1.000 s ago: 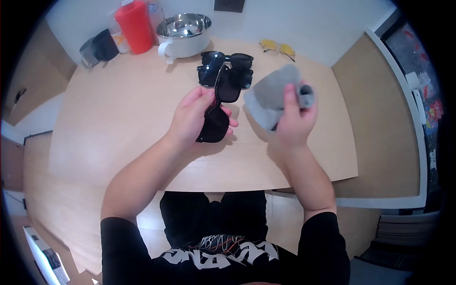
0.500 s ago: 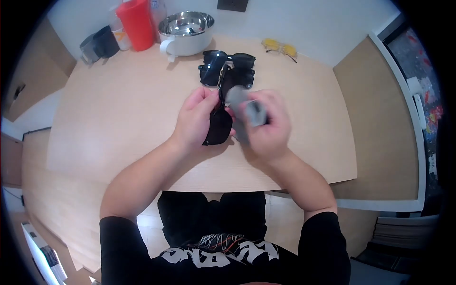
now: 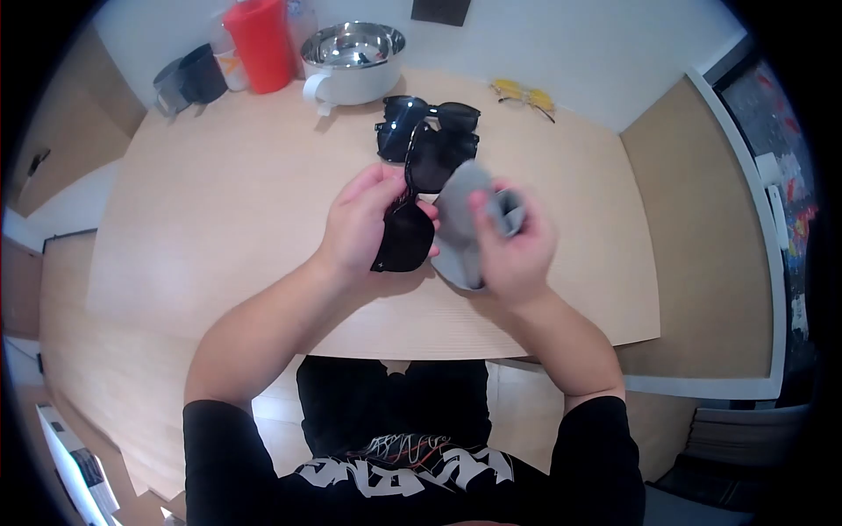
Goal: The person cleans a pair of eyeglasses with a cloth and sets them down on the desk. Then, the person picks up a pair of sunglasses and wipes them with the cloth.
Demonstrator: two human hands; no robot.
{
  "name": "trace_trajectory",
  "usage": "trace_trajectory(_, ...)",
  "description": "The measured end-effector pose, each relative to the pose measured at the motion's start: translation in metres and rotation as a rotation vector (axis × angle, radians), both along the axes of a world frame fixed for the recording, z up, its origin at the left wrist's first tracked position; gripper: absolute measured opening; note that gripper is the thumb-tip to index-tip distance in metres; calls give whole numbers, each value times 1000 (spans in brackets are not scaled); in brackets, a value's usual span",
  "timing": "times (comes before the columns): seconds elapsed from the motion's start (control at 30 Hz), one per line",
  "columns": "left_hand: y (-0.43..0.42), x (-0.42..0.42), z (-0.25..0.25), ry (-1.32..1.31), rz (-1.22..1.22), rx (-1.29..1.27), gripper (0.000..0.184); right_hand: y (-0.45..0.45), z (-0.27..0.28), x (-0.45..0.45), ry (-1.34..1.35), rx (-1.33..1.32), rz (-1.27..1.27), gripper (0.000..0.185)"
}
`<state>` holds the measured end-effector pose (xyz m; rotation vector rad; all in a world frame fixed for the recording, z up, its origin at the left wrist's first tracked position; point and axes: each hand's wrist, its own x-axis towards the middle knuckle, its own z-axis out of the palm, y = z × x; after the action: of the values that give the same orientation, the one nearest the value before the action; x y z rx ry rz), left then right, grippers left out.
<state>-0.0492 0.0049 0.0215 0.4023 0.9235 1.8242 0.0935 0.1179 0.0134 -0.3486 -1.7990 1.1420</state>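
A pair of black sunglasses (image 3: 406, 235) is held upright on its side by my left hand (image 3: 360, 215), whose fingers close round the frame near the bridge. One dark lens faces up toward me; the other reaches away over the table. My right hand (image 3: 521, 250) grips a bunched grey cloth (image 3: 460, 210), part of which hangs below the fingers, just right of the sunglasses. Motion blurs the cloth a little. Beyond my hands lie two more dark sunglasses, the farther pair (image 3: 431, 112) and a nearer pair (image 3: 391, 142) partly covered by the held one.
Yellow-lensed glasses (image 3: 524, 95) lie at the back right. Along the back left stand a white-and-steel bowl (image 3: 351, 83) with a handle, a red pitcher (image 3: 259, 48) and dark mugs (image 3: 200, 77). A wooden side panel (image 3: 693, 228) borders the table (image 3: 579, 289) on the right.
My right hand and the grey cloth have moved right, away from the sunglasses. The far lens has turned to show more of its face. The view has shifted slightly.
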Motion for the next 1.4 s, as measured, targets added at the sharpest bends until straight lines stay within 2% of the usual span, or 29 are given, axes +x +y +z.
trace_trajectory(0.03,-1,0,1,10,3,-22,19,4,0,-2,54,-62,-117,20)
trace_trajectory(0.13,0,4,6,38,15,-68,19,13,12,0,297,-284,-14,21)
trace_trajectory(0.23,3,9,8,50,77,-61,17,-10,8,1,151,-91,-72,24)
trace_trajectory(0.27,5,11,4,60,120,-45,17,-15,8,-1,56,86,48,28)
trace_trajectory(0.33,6,10,-3,49,168,-16,16,-12,7,-9,-51,614,176,41)
trace_trajectory(0.4,5,4,-9,5,178,7,16,-16,2,-12,-86,606,214,44)
trace_trajectory(0.63,8,-2,-12,197,259,-10,16,-26,8,-3,-284,677,151,45)
trace_trajectory(0.7,8,1,-8,205,259,-40,16,-20,5,-2,-253,511,188,42)
trace_trajectory(0.83,3,6,-5,46,115,45,17,-18,5,-1,-87,111,210,35)
trace_trajectory(0.87,5,7,-4,36,134,41,18,-21,9,-3,-45,102,167,27)
trace_trajectory(1.07,8,8,-12,47,104,75,18,-19,12,1,-95,346,41,16)
trace_trajectory(1.17,3,9,-3,13,58,39,16,-6,11,0,68,-206,-106,15)
trace_trajectory(1.27,2,6,-3,98,69,-10,18,9,18,-2,367,-442,-37,19)
trace_trajectory(1.33,3,9,0,98,85,-33,17,-9,13,0,229,-244,-41,21)
trace_trajectory(1.4,7,8,-8,125,134,-10,16,-12,12,-2,-10,224,77,29)
